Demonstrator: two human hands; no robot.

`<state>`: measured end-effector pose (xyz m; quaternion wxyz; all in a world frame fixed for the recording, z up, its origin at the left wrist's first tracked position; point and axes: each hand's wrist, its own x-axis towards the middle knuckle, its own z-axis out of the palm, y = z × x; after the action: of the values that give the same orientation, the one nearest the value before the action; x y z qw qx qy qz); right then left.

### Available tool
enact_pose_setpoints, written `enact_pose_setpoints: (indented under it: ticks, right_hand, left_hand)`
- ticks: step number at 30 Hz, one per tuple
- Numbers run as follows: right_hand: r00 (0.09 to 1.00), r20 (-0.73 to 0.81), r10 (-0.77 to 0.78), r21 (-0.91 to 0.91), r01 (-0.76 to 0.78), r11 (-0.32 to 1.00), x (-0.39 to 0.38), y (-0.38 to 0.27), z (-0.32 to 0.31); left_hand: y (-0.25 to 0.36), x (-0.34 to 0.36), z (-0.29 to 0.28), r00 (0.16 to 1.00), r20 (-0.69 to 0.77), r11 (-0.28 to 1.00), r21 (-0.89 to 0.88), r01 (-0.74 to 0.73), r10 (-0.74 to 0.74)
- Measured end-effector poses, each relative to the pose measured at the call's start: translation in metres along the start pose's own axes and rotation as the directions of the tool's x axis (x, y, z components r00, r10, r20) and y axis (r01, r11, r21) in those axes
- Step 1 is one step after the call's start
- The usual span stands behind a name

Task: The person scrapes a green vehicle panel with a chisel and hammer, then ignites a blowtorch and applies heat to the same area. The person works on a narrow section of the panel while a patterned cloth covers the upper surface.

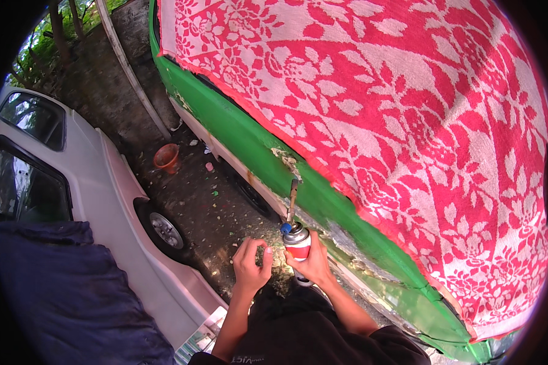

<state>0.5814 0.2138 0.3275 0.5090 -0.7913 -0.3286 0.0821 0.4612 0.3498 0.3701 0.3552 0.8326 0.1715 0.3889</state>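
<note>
My right hand is wrapped round the can of a gas blowtorch, white and red with a blue knob on the valve. Its long metal nozzle points away from me, its tip just below a patch of blistered, flaking paint on the green car body. I cannot make out a flame. To the left of the can, my left hand is raised, fingers loosely curled and thumb apart, with nothing seen in it. Lower on the green side, another long stretch of paint is scraped and pale.
A red and white floral cloth covers the green car's upper part. A pale car with a dark blue cloth over it stands on my left. Between them, an orange-brown bucket and scattered debris lie on the ground. A pole leans against the wall.
</note>
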Motion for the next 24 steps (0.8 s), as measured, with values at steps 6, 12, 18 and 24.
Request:
enact_pose_setpoints:
  ticks: [6,12,18,24]
  right_hand:
    - [0.999,0.046,0.017,0.019,-0.018,1.0,-0.004,-0.001,0.001]
    - [0.998,0.063,0.005,0.004,-0.005,1.0,-0.008,-0.006,0.0]
    - [0.992,0.118,-0.048,0.017,0.047,0.999,-0.014,-0.005,0.013]
    - [0.966,0.251,-0.063,0.111,0.036,0.993,-0.017,-0.017,0.032]
  left_hand:
    - [0.014,0.024,0.014,0.99,0.078,0.989,0.07,-0.126,0.121]
    - [0.015,0.021,0.017,0.994,0.075,0.991,0.096,-0.09,0.083]
    - [0.006,0.007,0.013,0.999,0.003,0.993,0.11,-0.039,0.039]
    - [-0.003,-0.009,-0.008,0.997,-0.054,0.981,0.179,0.071,-0.062]
